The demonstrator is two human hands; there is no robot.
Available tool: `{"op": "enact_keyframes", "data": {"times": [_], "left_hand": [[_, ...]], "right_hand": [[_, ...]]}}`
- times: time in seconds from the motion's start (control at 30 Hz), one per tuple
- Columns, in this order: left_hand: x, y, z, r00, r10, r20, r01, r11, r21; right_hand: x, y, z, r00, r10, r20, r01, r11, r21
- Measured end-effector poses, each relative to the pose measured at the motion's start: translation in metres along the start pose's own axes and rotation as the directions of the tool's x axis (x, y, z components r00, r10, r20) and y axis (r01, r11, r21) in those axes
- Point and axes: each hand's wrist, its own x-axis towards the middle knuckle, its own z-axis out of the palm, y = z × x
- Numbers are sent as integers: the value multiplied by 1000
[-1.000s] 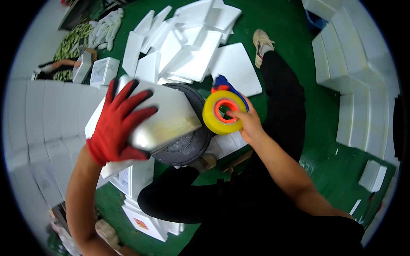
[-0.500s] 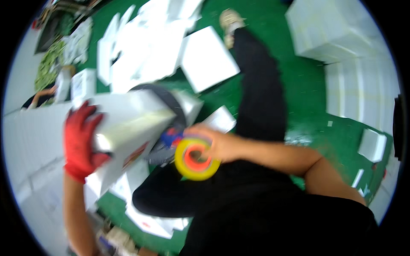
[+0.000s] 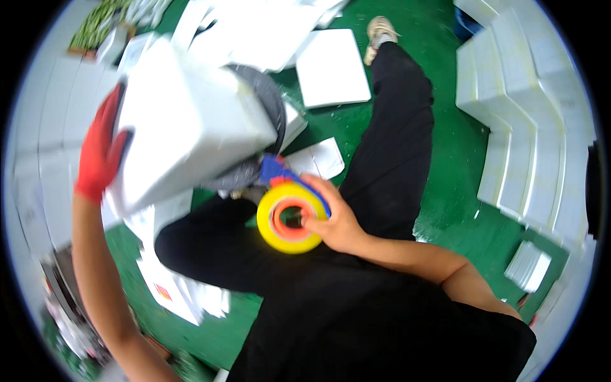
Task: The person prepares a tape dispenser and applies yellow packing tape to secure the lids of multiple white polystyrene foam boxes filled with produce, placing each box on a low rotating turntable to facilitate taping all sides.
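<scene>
A white foam box (image 3: 197,127) sits tilted on a round black seat or stand (image 3: 262,86) at the left. My left hand (image 3: 102,143), in a red glove with dark fingertips, holds the box by its left side, thumb and fingers against the foam. My bare right hand (image 3: 337,219) is closed around a blue tape dispenser (image 3: 277,169) with a large roll of yellow tape (image 3: 270,229) on an orange core. The dispenser's front end is close to the box's lower right corner; I cannot tell whether it touches.
White foam boxes stand stacked at the left (image 3: 57,121) and at the right (image 3: 503,83). White foam lids or sheets (image 3: 254,32) are piled ahead, and one flat lid (image 3: 333,67) lies near my shoe. Green vegetables (image 3: 98,25) are at the far left. The floor (image 3: 445,153) is green.
The box has turned and tipped on the stand. My left hand has gone from spread fingers to holding its left side. The tape dispenser has shifted slightly up, still in my right hand.
</scene>
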Motion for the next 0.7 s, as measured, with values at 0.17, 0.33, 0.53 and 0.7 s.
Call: {"op": "enact_keyframes", "data": {"times": [0.17,0.33,0.53,0.7], "left_hand": [[25,41,0,803,-596,-4,592,796,124],[51,78,-25,360,-907,219,933,354,-63],[67,68,-24,329,-879,345,944,301,-132],[65,50,-13,394,-851,349,918,344,-197]], "right_hand": [[-13,3,20,987,155,47,-162,959,231],[-26,13,40,893,57,446,-82,996,36],[29,10,35,795,72,603,-80,997,-14],[124,6,75,696,213,686,-205,974,-94]]}}
